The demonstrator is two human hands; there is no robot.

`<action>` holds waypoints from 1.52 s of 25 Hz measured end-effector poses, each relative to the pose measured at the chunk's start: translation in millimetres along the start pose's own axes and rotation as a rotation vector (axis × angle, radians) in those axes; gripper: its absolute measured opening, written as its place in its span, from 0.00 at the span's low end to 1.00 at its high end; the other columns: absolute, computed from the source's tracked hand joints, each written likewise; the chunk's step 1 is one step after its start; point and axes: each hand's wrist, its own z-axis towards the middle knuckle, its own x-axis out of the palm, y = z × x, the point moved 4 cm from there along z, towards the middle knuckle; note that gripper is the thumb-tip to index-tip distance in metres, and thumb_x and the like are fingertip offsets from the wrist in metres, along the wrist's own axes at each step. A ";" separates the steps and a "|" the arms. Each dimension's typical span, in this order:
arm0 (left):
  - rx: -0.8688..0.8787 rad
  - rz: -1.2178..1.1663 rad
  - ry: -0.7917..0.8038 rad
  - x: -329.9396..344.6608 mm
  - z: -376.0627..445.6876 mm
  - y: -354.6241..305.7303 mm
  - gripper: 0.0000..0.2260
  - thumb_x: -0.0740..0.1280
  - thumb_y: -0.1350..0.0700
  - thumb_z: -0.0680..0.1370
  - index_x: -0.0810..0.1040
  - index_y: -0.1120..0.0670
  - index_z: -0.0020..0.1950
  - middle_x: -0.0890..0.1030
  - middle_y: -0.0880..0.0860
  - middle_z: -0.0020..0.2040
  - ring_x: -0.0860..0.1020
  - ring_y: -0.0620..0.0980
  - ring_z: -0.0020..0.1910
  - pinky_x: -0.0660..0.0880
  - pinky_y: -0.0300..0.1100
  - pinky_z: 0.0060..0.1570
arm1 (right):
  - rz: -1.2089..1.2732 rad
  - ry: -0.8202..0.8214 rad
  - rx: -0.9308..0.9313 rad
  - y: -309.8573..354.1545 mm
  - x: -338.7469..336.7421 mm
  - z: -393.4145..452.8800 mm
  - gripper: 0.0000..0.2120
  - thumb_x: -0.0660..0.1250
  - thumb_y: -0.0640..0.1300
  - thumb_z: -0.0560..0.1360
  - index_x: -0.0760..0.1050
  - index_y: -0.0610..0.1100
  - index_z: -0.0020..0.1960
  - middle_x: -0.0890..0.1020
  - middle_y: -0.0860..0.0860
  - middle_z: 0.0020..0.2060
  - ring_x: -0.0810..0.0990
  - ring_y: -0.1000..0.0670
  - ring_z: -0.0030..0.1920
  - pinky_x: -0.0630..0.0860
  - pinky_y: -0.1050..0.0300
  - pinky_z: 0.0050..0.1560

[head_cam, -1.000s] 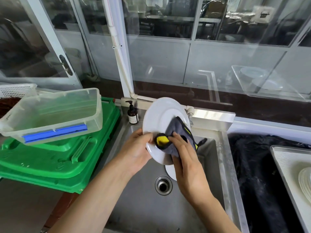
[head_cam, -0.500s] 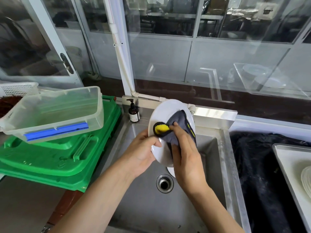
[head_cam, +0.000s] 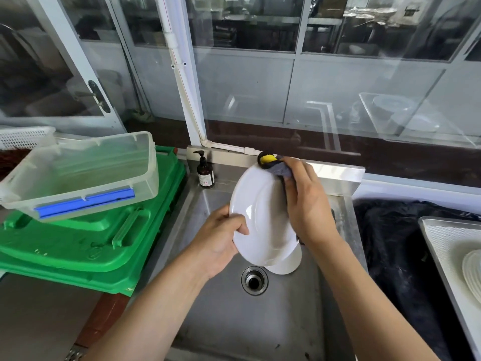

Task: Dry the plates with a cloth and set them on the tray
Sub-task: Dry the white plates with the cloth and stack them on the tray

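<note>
Over the steel sink [head_cam: 208, 321] I hold a white plate [head_cam: 263, 220] tilted on edge. My left hand [head_cam: 220, 235] grips its lower left rim, thumb on the face. My right hand [head_cam: 307, 204] holds a grey and yellow cloth [head_cam: 273, 164] against the plate's upper right rim, most of the cloth hidden under the hand and behind the plate. A second white plate [head_cam: 286, 264] sits in the sink just below, mostly hidden. At the far right a metal tray [head_cam: 442, 246] carries stacked white plates [head_cam: 472, 272].
A clear plastic bin [head_cam: 83, 175] with a blue clip rests on green crates [head_cam: 86, 246] at the left. A brown pump bottle [head_cam: 205, 171] stands at the sink's back left corner. Dark cloth [head_cam: 390, 251] covers the counter between sink and tray. The drain [head_cam: 254, 280] lies under the plates.
My right hand slid the cloth from the plate's middle up to its top right rim. The plate turned so its face shows more, and my left hand shifted lower on the rim.
</note>
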 end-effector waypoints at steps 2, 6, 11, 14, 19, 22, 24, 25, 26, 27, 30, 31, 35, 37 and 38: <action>0.005 -0.003 -0.004 2.2 0.9 3.0 0.12 0.61 0.68 0.60 0.76 0.58 0.40 0.77 0.60 0.42 0.75 0.56 0.41 0.73 0.46 0.41 | -0.095 0.020 -0.122 19.0 14.2 -8.4 0.18 0.57 0.38 0.82 0.74 0.42 0.70 0.77 0.45 0.65 0.75 0.42 0.67 0.71 0.42 0.68; 0.005 -0.008 0.000 1.2 2.8 1.0 0.15 0.56 0.74 0.68 0.77 0.58 0.41 0.79 0.59 0.41 0.78 0.57 0.41 0.76 0.45 0.41 | -0.228 0.099 -0.302 37.4 27.7 -7.8 0.20 0.59 0.41 0.79 0.72 0.46 0.71 0.75 0.47 0.69 0.73 0.43 0.71 0.71 0.39 0.67; 0.008 -0.149 -0.017 -4.0 6.7 -15.1 0.23 0.55 0.75 0.69 0.74 0.56 0.57 0.78 0.61 0.53 0.78 0.59 0.49 0.75 0.50 0.47 | 0.026 -0.117 0.092 -21.2 -7.1 -13.7 0.16 0.56 0.43 0.87 0.72 0.45 0.72 0.76 0.53 0.64 0.74 0.56 0.62 0.71 0.53 0.67; 0.041 -0.263 -0.033 -4.6 11.1 -22.8 0.25 0.56 0.74 0.69 0.74 0.54 0.60 0.80 0.59 0.55 0.79 0.59 0.51 0.78 0.50 0.47 | 0.051 -0.162 0.126 -29.1 2.6 -51.2 0.16 0.57 0.45 0.86 0.71 0.46 0.73 0.76 0.49 0.66 0.74 0.54 0.66 0.71 0.49 0.68; 0.081 -0.330 -0.019 -9.8 19.8 -32.1 0.22 0.56 0.72 0.70 0.78 0.56 0.58 0.84 0.58 0.55 0.83 0.57 0.52 0.80 0.55 0.54 | 0.056 -0.179 0.101 -6.8 27.4 -107.7 0.19 0.59 0.41 0.84 0.69 0.47 0.74 0.70 0.53 0.74 0.68 0.52 0.76 0.68 0.47 0.74; 0.099 -0.348 -0.077 -7.9 23.3 -32.1 0.20 0.56 0.72 0.70 0.79 0.56 0.54 0.85 0.58 0.51 0.84 0.57 0.46 0.82 0.52 0.48 | -0.045 -0.091 -0.061 18.6 42.6 -120.3 0.22 0.61 0.36 0.82 0.68 0.47 0.75 0.67 0.51 0.75 0.65 0.48 0.77 0.65 0.42 0.76; 0.063 -0.314 -0.116 -4.2 22.4 -25.6 0.18 0.57 0.70 0.69 0.82 0.55 0.47 0.84 0.60 0.47 0.82 0.59 0.41 0.82 0.49 0.42 | -0.137 -0.055 -0.147 33.6 50.8 -116.2 0.24 0.63 0.35 0.81 0.68 0.46 0.75 0.69 0.48 0.75 0.65 0.46 0.77 0.64 0.37 0.75; 0.029 -0.302 -0.118 -2.8 20.7 -22.8 0.18 0.57 0.70 0.68 0.83 0.53 0.42 0.83 0.61 0.45 0.81 0.59 0.38 0.82 0.48 0.39 | -0.168 -0.044 -0.185 38.7 54.0 -113.3 0.24 0.64 0.34 0.80 0.69 0.46 0.75 0.71 0.47 0.74 0.66 0.45 0.77 0.64 0.36 0.75; -0.001 -0.293 -0.118 -2.2 18.6 -21.3 0.17 0.58 0.69 0.68 0.83 0.52 0.39 0.83 0.61 0.43 0.81 0.58 0.36 0.81 0.46 0.36 | -0.193 -0.030 -0.219 41.6 56.4 -111.9 0.24 0.65 0.34 0.80 0.70 0.45 0.74 0.72 0.46 0.73 0.67 0.44 0.77 0.64 0.36 0.74; -0.015 -0.290 -0.121 -3.0 17.1 -20.5 0.18 0.58 0.69 0.68 0.83 0.53 0.41 0.83 0.62 0.44 0.80 0.58 0.36 0.80 0.46 0.36 | -0.212 -0.012 -0.247 41.6 57.5 -112.8 0.24 0.66 0.34 0.79 0.71 0.45 0.74 0.73 0.45 0.73 0.68 0.44 0.76 0.65 0.36 0.74; 0.061 -0.314 -0.126 -7.0 16.7 -25.4 0.22 0.55 0.72 0.69 0.78 0.58 0.58 0.83 0.62 0.52 0.81 0.60 0.47 0.79 0.50 0.48 | -0.217 -0.004 -0.230 24.3 48.3 -119.9 0.25 0.66 0.31 0.78 0.73 0.43 0.73 0.73 0.45 0.72 0.69 0.44 0.75 0.68 0.35 0.71; 0.085 -0.325 -0.107 -6.7 16.1 -27.1 0.22 0.54 0.73 0.70 0.77 0.59 0.58 0.83 0.61 0.53 0.81 0.60 0.49 0.79 0.51 0.51 | -0.199 -0.019 -0.190 18.2 44.7 -122.4 0.25 0.66 0.30 0.78 0.72 0.43 0.73 0.71 0.46 0.73 0.68 0.44 0.75 0.69 0.34 0.70; 0.059 -0.279 -0.094 -2.9 12.0 -20.3 0.22 0.54 0.74 0.69 0.76 0.59 0.57 0.82 0.63 0.52 0.81 0.61 0.49 0.78 0.52 0.51 | -0.156 -0.034 -0.130 20.5 44.3 -115.9 0.23 0.61 0.35 0.80 0.70 0.46 0.74 0.70 0.48 0.74 0.67 0.45 0.75 0.69 0.37 0.72; 0.025 -0.277 -0.056 2.4 8.2 -13.7 0.21 0.53 0.73 0.70 0.76 0.61 0.57 0.80 0.66 0.52 0.79 0.62 0.49 0.79 0.52 0.49 | -0.147 -0.049 -0.144 27.4 41.4 -101.3 0.21 0.61 0.37 0.81 0.72 0.45 0.74 0.71 0.47 0.73 0.69 0.45 0.73 0.68 0.40 0.72; 0.018 -0.285 -0.025 5.2 6.2 -12.3 0.21 0.52 0.73 0.70 0.76 0.63 0.58 0.79 0.67 0.53 0.79 0.62 0.50 0.78 0.52 0.50 | -0.138 -0.059 -0.143 29.3 37.7 -91.5 0.21 0.60 0.38 0.81 0.72 0.45 0.73 0.72 0.47 0.72 0.71 0.45 0.72 0.69 0.42 0.70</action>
